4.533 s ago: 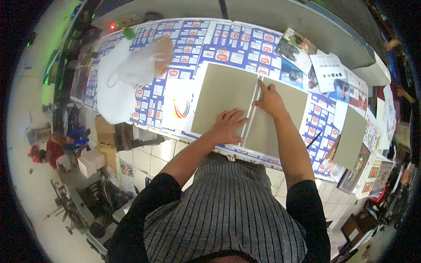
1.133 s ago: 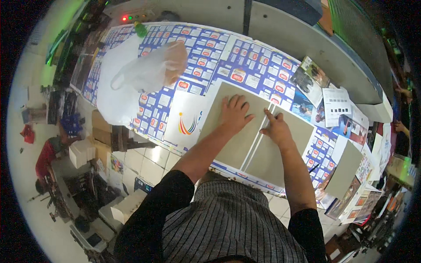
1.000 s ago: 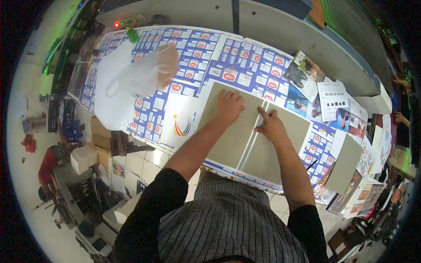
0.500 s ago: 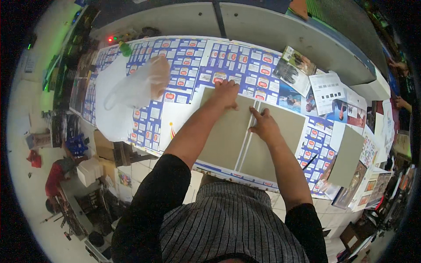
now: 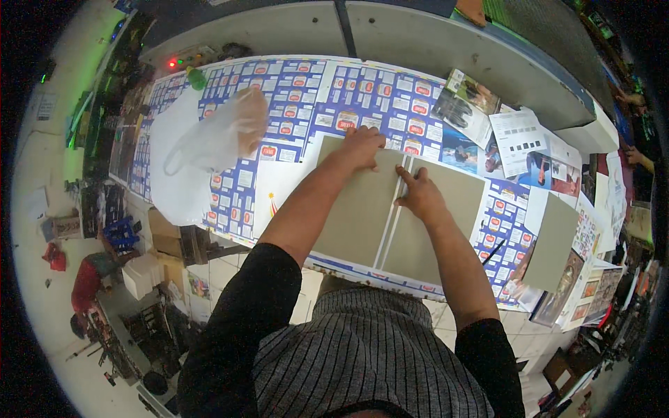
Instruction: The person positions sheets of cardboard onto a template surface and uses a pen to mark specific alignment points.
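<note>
Two flat grey-brown boards lie side by side on a white sheet in front of me, the left board (image 5: 352, 216) and the right board (image 5: 446, 209). Between them runs a narrow grey strip (image 5: 390, 237) with thin pale gaps on either side. My left hand (image 5: 362, 148) rests on the left board's far edge, thumb apart from the bent fingers. With index finger and thumb spread, my right hand (image 5: 421, 195) presses down by the strip and the right board's inner edge. What lies under both palms is hidden.
Printed blue sheets (image 5: 293, 83) cover the table. A clear plastic bag (image 5: 202, 139) lies left, a green object (image 5: 196, 79) behind it. Right are papers (image 5: 516, 143), another grey board (image 5: 552, 240) and a dark thin tool (image 5: 493, 252). Another person (image 5: 90, 279) is at far left.
Both hands stay on the boards, with only slight finger shifts. The whole view has moved a little; the boards keep their places.
</note>
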Demonstrator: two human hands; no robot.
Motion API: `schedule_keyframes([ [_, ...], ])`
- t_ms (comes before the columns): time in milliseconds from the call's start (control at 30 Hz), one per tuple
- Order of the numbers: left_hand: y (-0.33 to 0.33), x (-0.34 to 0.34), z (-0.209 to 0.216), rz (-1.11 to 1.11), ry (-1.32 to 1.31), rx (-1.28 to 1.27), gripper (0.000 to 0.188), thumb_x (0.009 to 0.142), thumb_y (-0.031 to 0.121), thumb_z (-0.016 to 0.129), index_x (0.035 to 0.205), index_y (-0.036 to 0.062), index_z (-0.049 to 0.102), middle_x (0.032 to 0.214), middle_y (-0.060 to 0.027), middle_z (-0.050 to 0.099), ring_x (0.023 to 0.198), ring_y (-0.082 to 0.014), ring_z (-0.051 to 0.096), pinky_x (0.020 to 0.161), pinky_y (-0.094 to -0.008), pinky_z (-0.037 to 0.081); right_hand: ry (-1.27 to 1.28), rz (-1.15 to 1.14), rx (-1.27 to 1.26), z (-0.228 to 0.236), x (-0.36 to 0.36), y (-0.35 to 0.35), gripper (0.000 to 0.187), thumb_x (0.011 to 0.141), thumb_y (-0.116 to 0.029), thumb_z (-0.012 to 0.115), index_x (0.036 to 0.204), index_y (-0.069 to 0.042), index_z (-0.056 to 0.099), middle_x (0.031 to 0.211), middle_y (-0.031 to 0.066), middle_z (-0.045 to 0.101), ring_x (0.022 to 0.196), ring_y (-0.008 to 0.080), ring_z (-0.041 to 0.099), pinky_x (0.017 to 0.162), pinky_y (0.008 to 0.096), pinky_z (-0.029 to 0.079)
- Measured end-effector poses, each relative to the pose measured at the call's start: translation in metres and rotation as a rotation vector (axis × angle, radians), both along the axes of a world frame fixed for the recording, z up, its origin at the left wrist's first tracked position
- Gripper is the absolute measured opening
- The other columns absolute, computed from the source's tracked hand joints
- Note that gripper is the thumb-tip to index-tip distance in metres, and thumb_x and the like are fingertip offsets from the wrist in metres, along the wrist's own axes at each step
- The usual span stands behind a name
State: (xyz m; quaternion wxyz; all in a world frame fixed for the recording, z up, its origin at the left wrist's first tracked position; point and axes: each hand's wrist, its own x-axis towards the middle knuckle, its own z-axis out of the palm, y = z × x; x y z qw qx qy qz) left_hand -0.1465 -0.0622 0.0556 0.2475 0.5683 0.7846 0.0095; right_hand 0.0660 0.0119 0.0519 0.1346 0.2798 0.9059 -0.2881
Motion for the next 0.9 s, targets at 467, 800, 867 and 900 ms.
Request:
schedule_keyframes([
  [467,-0.054,0.023,-0.04,-0.075,0.148,0.398,0.052,0.087,0.028,0.068,0.13,0.0007,0.056,0.127,-0.0152,0.055,0.122,-0.0325,0.048,0.108,-0.044,0.038,-0.034,0.023,0.007,0.006,-0.005,-0.002,0.094,0.067,-0.029,0.087,0.148,-0.028,0.041,0.115,0.0232,0.05,0.1,0.0418,0.063,0.086,0.0478,0.054],
  [800,-0.063,0.045,-0.054,0.043,0.3,0.52,0.051,0.096,0.028,0.049,0.14,0.0015,0.048,0.138,-0.0164,0.051,0.129,-0.0319,0.045,0.114,-0.0524,0.028,-0.013,0.022,0.009,0.011,-0.005,-0.003,0.093,0.067,-0.028,0.087,0.148,-0.027,0.041,0.12,0.0247,0.048,0.102,0.0429,0.063,0.088,0.0477,0.054],
  [867,-0.065,0.045,-0.052,0.049,0.286,0.511,0.051,0.096,0.028,0.05,0.14,0.0017,0.048,0.138,-0.0161,0.052,0.129,-0.0317,0.045,0.114,-0.0522,0.029,-0.015,0.017,0.016,0.013,-0.004,-0.004,0.093,0.067,-0.028,0.087,0.148,-0.027,0.041,0.12,0.0247,0.047,0.102,0.043,0.063,0.088,0.0477,0.054],
  [900,-0.064,0.044,-0.052,0.053,0.273,0.503,0.051,0.095,0.029,0.05,0.139,0.0019,0.048,0.138,-0.0158,0.052,0.129,-0.0315,0.046,0.113,-0.052,0.029,-0.011,0.018,0.021,0.012,-0.004,-0.004,0.093,0.067,-0.028,0.087,0.147,-0.027,0.041,0.12,0.0248,0.047,0.102,0.0431,0.063,0.088,0.0478,0.054],
])
